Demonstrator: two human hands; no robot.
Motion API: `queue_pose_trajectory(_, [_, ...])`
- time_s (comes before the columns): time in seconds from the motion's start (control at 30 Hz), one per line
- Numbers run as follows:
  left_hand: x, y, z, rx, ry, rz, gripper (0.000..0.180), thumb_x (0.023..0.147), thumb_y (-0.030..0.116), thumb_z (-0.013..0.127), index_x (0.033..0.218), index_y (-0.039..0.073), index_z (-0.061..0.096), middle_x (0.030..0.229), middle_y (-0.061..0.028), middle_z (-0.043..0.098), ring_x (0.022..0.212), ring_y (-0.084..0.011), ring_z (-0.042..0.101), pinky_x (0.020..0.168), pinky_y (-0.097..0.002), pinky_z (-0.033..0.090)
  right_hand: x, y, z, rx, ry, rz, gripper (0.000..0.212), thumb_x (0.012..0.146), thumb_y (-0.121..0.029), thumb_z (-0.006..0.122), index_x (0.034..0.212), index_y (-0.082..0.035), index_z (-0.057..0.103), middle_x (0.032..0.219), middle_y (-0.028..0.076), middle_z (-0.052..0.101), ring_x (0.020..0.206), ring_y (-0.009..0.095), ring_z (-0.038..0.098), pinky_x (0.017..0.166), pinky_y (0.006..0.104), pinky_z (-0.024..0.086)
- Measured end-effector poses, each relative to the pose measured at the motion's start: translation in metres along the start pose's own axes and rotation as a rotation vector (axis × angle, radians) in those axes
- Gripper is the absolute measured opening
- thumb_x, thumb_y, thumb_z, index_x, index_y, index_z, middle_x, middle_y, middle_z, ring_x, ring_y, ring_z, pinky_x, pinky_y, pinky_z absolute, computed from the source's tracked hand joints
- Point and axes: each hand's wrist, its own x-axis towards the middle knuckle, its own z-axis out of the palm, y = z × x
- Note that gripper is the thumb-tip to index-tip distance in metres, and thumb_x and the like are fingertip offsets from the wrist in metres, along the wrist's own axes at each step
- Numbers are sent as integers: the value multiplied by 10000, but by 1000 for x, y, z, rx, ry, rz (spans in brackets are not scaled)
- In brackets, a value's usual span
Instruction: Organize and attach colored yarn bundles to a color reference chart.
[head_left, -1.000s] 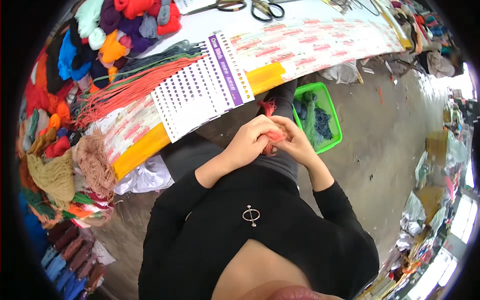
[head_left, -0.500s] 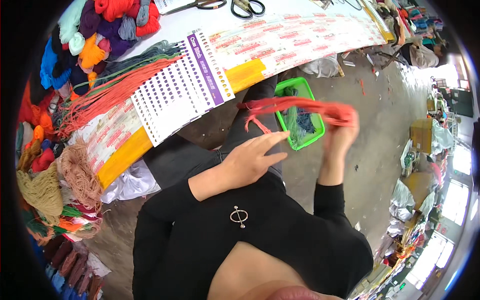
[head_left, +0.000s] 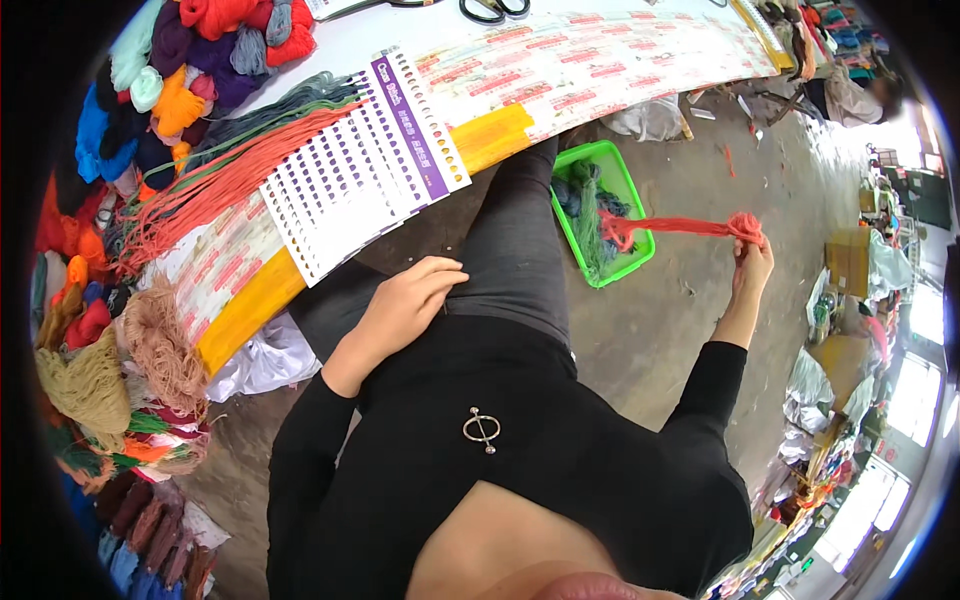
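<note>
My right hand (head_left: 752, 266) is out to the right, its fingers closed on one end of a coral-red thread bundle (head_left: 690, 227). From there the bundle stretches left, and its loose end lies over the green plastic basket (head_left: 567, 242). Inside that basket are green thread (head_left: 590, 215) and dark blue-grey thread (head_left: 622, 206). My left hand (head_left: 405, 302) lies on my lap with its fingers stretched out, holding nothing. Ahead of it, a white punched card (head_left: 335, 205) with a purple strip rests on the table, coral and dark green threads hanging from its holes.
The curved table (head_left: 590, 75) has a yellow edge and scissors (head_left: 492, 8) at its far side. Colourful yarn skeins (head_left: 180, 105) pile up at the left, with beige yarn (head_left: 85, 385) below. Along the right stand a cardboard box (head_left: 848, 262) and plastic bags.
My right hand has swung outward to the right with the coral thread bundle, whose other end now hangs over the basket. My left hand has drawn back left onto my lap.
</note>
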Motion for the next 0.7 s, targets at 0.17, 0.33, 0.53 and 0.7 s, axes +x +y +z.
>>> queue_pose_trajectory(0.17, [-17,-16,3,-87,-15,-95,219,827,31,513,1027,58,598,1037,-74,590,924,-263,586,769,-314,469,26,44,1,12,91,10,182,828,62,486,1002,62,540,923,169,628,807,241,651,585,241,523])
queue_pose_trajectory(0.33, [-1,1,3,-100,-42,-34,209,837,12,520,1032,30,594,1023,-104,588,917,-255,589,778,-292,460,78,155,17,-472,-162,34,389,747,-118,661,1116,-44,562,734,24,618,588,94,540,497,236,423])
queue_pose_trajectory(0.53, [5,4,10,-71,-79,-62,186,856,105,518,1022,67,592,1025,-72,588,912,-278,583,751,-337,470,-10,286,82,-1012,-684,33,388,761,-119,616,1140,-51,563,686,72,621,558,157,570,519,313,456])
queue_pose_trajectory(0.7, [-10,-10,5,-66,-75,-170,189,859,113,513,1024,66,593,1033,-70,587,922,-274,581,754,-342,471,-96,372,85,-930,-896,51,288,832,-201,507,1006,12,592,861,252,615,883,381,597,722,449,460])
